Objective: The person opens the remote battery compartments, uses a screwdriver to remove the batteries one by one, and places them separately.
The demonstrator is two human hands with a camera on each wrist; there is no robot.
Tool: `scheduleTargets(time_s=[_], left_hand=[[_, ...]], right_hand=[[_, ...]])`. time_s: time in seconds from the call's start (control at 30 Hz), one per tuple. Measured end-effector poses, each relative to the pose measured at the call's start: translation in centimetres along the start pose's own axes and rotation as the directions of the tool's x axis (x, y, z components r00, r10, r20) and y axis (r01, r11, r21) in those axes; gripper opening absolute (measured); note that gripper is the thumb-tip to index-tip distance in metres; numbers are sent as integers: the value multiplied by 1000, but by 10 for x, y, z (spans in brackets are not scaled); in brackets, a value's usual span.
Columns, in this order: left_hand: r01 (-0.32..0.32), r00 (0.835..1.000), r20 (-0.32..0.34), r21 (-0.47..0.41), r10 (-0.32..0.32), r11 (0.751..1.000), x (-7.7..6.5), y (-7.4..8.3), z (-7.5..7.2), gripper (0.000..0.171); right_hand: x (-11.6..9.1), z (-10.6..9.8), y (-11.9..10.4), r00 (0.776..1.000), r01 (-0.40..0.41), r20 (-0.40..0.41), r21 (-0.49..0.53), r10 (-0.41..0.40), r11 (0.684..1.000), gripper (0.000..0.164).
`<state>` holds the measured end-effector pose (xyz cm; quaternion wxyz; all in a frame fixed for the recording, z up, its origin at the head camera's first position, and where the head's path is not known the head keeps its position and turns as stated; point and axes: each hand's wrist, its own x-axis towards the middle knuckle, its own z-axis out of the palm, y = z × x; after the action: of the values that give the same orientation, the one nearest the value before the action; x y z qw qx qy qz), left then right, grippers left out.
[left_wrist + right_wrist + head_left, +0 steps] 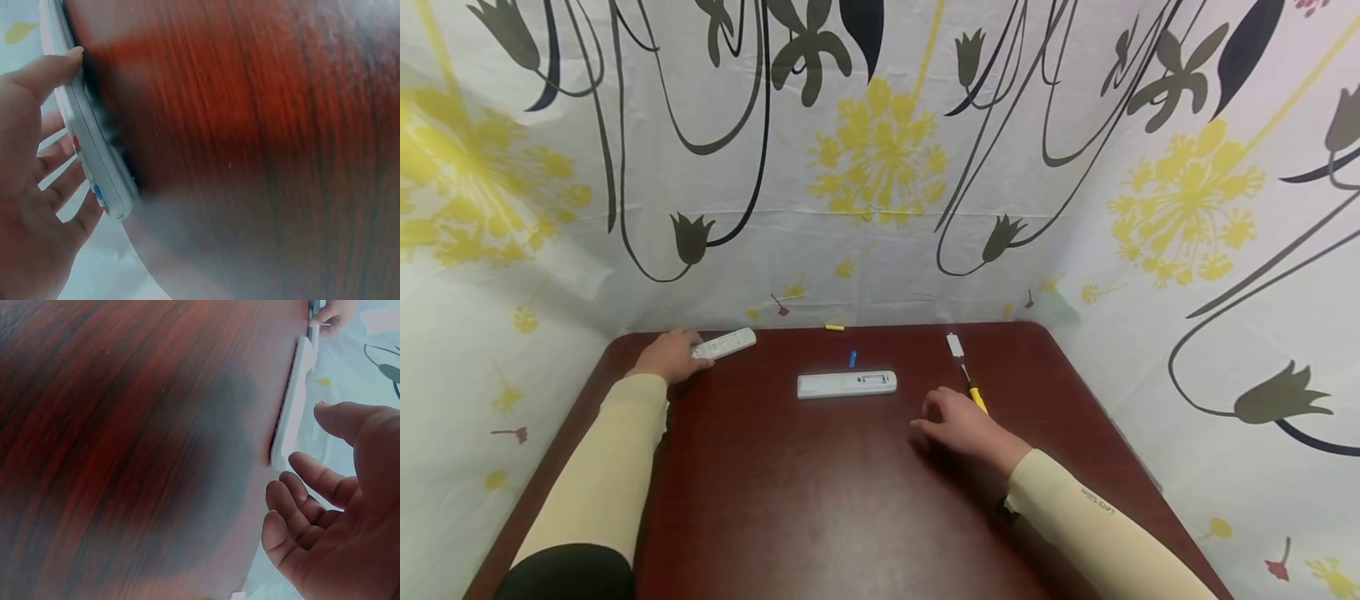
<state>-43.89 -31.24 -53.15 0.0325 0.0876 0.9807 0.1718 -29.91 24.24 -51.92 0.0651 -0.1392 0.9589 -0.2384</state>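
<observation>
At the table's far left, my left hand (672,357) grips a white remote control (724,344) with its buttons facing up. In the left wrist view, the thumb lies on one edge of that remote (94,144) and the fingers on the other. My right hand (962,427) hovers over the table at the right, its fingers loosely bent around nothing. Nearest to it lies a screwdriver (976,398) with a yellow handle, partly hidden behind the hand. A second white remote (842,385) lies face down in the middle, its battery compartment uncovered.
Behind the middle remote lie a blue battery (852,359) and a small yellow battery-like cylinder (834,327). A small white cover (954,345) lies beyond the screwdriver's tip. Patterned sheeting (880,250) stands along the back and sides of the dark red table (790,492).
</observation>
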Motion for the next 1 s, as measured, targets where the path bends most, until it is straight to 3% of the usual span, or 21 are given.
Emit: scheduleTargets(time_s=[0.17,0.6,1.0], left_hand=[[-15,1000,-4,-38,15,999,-1,-2,0,61],[-88,993,-89,-77,82,993,-5,10,1,45],[-134,987,-103,-83,125,988,-12,34,-1,46]], right_hand=[[0,0,1,1000,4,4,9,-4,1000,24],[2,-1,1,1000,17,5,21,-17,1000,23],[5,-3,-7,999,45,-6,-4,-45,999,23]])
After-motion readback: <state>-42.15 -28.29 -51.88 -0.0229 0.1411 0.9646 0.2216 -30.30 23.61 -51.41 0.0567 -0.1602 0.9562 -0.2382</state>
